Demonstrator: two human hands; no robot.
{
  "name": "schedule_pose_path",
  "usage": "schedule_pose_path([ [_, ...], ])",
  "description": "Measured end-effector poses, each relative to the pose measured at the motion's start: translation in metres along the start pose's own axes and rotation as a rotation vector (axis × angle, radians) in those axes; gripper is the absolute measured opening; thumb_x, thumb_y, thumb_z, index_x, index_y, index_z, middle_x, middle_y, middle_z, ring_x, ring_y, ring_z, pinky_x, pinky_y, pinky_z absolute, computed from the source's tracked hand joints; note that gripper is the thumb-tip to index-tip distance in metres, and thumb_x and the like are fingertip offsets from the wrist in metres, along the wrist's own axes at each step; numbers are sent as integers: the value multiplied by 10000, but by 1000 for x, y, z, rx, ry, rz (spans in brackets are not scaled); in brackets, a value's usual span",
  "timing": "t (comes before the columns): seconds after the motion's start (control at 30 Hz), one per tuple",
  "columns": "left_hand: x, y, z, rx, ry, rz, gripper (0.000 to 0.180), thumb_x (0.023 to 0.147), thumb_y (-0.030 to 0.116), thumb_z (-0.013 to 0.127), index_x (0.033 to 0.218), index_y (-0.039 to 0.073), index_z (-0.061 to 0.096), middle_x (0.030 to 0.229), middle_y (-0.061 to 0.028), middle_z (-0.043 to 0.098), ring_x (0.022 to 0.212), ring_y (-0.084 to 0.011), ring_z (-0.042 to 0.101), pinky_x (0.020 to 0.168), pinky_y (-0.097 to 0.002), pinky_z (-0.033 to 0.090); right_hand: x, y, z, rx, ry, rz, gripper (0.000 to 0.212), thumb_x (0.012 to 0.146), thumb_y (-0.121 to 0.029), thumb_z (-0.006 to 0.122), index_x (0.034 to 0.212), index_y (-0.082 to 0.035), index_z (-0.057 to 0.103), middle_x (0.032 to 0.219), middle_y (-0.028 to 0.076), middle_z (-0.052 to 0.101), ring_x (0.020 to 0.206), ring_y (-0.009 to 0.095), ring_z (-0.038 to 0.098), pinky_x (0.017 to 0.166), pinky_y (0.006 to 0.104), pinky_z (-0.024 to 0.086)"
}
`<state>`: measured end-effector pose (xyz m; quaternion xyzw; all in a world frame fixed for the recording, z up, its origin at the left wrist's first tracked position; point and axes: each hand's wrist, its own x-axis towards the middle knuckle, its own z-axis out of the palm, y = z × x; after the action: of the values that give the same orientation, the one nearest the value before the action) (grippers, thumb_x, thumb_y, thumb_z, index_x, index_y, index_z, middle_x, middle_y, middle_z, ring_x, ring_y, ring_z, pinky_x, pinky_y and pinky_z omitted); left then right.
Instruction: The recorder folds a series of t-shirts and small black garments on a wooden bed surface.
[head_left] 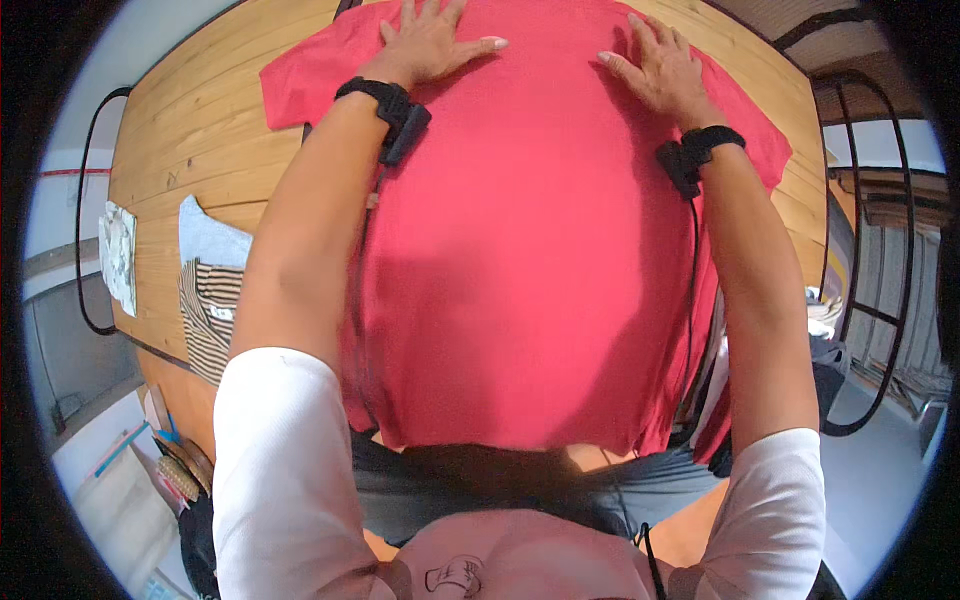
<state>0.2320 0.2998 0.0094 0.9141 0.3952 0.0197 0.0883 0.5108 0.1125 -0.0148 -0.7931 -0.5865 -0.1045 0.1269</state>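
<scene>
A red T-shirt (520, 240) lies spread out before me, its sleeves at the far side and its hem hanging near my lap. My left hand (430, 42) rests flat on its far left part, fingers spread and thumb pointing inward. On the far right part lies my right hand (660, 72), fingers stretched out and palm down. Neither hand grips the cloth. The shirt's far edge is cut off by the top of the view. Each wrist wears a black strap with a small black device and a cable.
The shirt lies on a wooden table (200, 140). At its left are a striped folded cloth (208, 310), a light blue cloth (210, 235) and a pale crumpled sheet (118, 258). A brush (178, 478) sits lower left. Dark metal frames (905, 250) stand at both sides.
</scene>
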Motion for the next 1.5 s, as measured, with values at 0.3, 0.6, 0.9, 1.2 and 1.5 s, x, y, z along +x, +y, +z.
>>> schedule_pose_path([
  [0.3,-125,-5,-49,10,-483,258,1092,818,670,722,1615,95,246,1693,-178,138,1564,-366,104,1236,-600,133,-88,-45,-67,93,-412,-237,868,895,-617,661,1482,-15,447,1430,299,505,1288,465,524,1078,492,452],
  [0.6,-256,-26,-10,-32,-300,340,1155,634,409,926,1585,143,326,1648,-231,240,1517,-441,229,1231,-491,281,-262,-104,-110,41,-322,-17,698,934,-490,644,1466,-77,459,1491,219,448,1310,452,464,1039,582,452],
  [0.9,-342,-71,-1,-145,-220,250,1181,597,418,946,1571,114,351,1648,-235,236,1518,-444,221,1236,-496,261,-335,-117,-146,103,-289,21,671,933,-403,672,1445,-19,471,1447,255,482,1255,445,507,1060,526,439],
  [1.2,-349,-70,-14,-162,-238,180,1122,629,379,940,1550,68,380,1636,-227,284,1520,-376,263,1243,-440,258,-357,-81,-153,215,-171,193,625,956,-346,654,1415,39,476,1421,287,497,1289,460,483,1098,498,412],
  [1.5,-359,-57,-16,-65,-188,161,1178,567,330,949,1551,53,363,1624,-227,304,1511,-405,266,1242,-455,272,-369,-107,-161,113,-261,177,648,951,-349,656,1436,33,461,1440,287,484,1299,471,471,1118,494,398],
])
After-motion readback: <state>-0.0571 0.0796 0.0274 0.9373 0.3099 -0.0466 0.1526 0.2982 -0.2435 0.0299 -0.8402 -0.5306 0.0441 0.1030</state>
